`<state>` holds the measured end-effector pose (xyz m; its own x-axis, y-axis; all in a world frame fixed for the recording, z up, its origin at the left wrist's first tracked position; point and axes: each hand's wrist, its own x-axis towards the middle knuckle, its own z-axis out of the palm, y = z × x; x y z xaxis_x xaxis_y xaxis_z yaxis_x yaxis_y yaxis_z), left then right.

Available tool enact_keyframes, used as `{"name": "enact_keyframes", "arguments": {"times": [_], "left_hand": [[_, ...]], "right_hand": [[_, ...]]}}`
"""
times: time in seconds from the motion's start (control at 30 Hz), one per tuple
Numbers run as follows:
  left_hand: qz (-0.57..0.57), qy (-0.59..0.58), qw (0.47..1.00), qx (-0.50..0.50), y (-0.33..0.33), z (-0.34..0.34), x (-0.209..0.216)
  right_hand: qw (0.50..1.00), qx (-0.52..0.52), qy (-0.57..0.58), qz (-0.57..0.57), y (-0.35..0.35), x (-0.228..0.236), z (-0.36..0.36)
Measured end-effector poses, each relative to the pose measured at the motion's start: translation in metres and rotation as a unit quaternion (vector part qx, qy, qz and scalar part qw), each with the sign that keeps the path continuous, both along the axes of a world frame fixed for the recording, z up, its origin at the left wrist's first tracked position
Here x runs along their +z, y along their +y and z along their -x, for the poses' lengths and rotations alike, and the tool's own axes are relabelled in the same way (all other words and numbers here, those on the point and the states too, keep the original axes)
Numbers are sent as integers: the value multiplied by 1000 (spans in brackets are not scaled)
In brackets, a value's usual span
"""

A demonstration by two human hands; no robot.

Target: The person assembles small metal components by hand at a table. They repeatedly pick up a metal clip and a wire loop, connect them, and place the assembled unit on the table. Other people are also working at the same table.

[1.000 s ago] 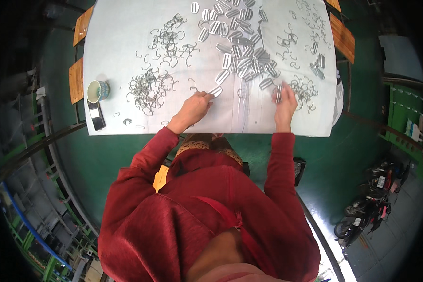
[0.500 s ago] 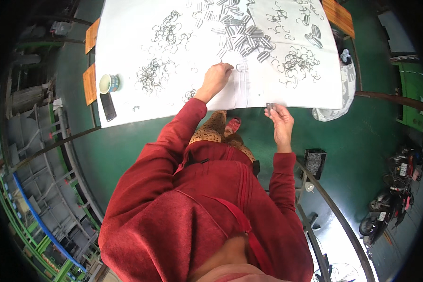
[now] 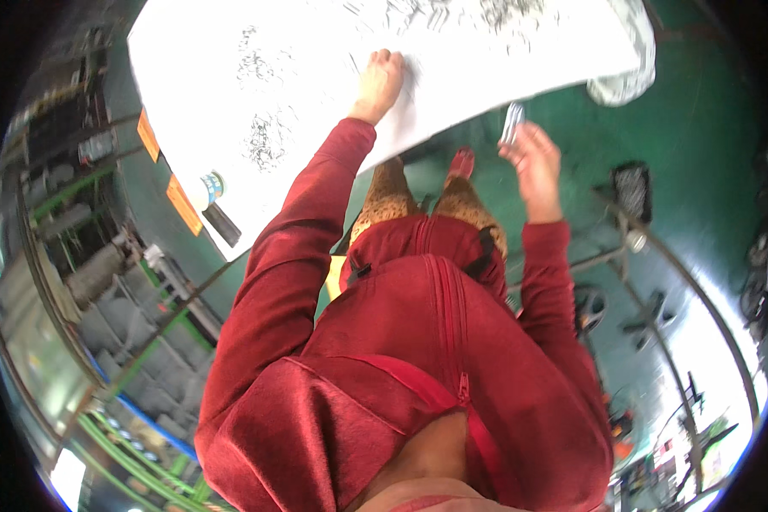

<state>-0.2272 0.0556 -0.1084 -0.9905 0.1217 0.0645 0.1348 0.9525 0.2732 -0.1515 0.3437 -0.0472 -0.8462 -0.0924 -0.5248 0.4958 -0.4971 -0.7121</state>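
My left hand (image 3: pixel 379 87) rests on the white tabletop (image 3: pixel 333 94) with its fingers curled down. Whatever may be under those fingertips is hidden. Off the table's near edge, my right hand (image 3: pixel 534 164) pinches a small grey-and-white striped piece (image 3: pixel 512 124), which sticks up past the fingertips. Thin dark curved bits lie in loose heaps on the left, one nearer heap (image 3: pixel 266 141) and one farther heap (image 3: pixel 252 60). Beyond my left hand, a pile of grey striped pieces (image 3: pixel 414 13) is cut off by the upper edge and blurred.
A dark phone (image 3: pixel 222 224) and a small round tub (image 3: pixel 212 186) sit at the table's left corner. Another dark heap (image 3: pixel 508 15) lies far right. A whitish bag (image 3: pixel 627 81) hangs at the right edge. Metal rails (image 3: pixel 678 273) and a black basket-like box (image 3: pixel 632 192) stand to the right.
The whole view has swung, so the table sits higher and tilted. My right hand has turned the piece, whose stripes now show. My left hand stays at the tabletop, its fingers still curled.
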Motion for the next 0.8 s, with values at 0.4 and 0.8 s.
{"name": "enact_keyframes", "arguments": {"times": [0.4,0.8], "left_hand": [[-552,-191,806,97,-30,-7,56],[-665,-312,676,55,34,-24,64]], "right_hand": [[887,-401,96,-210,7,-18,-8],[964,-225,81,-114,-36,-31,-39]]}}
